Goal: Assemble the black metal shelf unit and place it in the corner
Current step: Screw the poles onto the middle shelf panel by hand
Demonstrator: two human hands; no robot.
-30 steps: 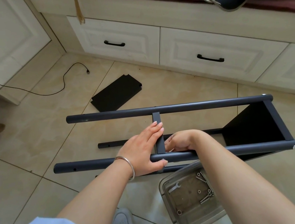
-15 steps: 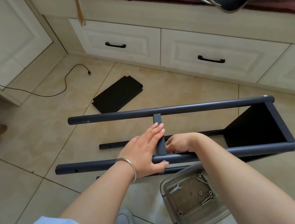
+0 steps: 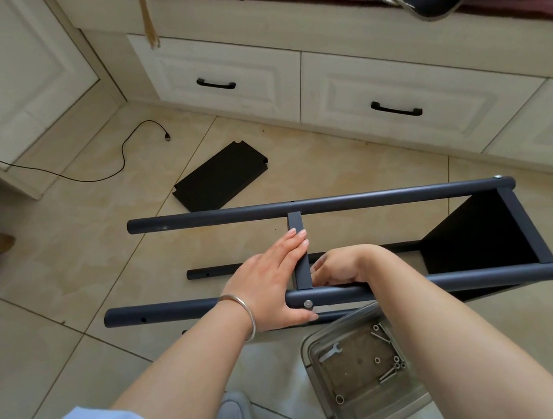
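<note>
The shelf (image 3: 341,246) lay on its side on the floor (image 3: 68,267), half built, its long tubes running left to right and one black panel fixed at the far right end. A short crossbar (image 3: 299,251) joined the upper tube (image 3: 319,204) and the near tube (image 3: 414,285). The left hand (image 3: 273,282) lay flat against the crossbar, its fingers (image 3: 294,241) straight and together along the bar's left side, while its thumb reached under the near tube, just left of a bolt (image 3: 308,304) in that tube. The right hand (image 3: 340,267) was just right of the crossbar, above the near tube, with fingers curled inward; what they held, if anything, could not be made out. A bracelet (image 3: 244,313) circled the left wrist.

Below the right forearm stood a clear tray (image 3: 329,410) holding a small wrench (image 3: 330,352), bolts and washers. Well beyond the left fingers a loose black panel (image 3: 221,177) lay flat on the floor, and a black cable (image 3: 117,158) trailed further left. White drawers (image 3: 392,92) with black handles ran along the far side.
</note>
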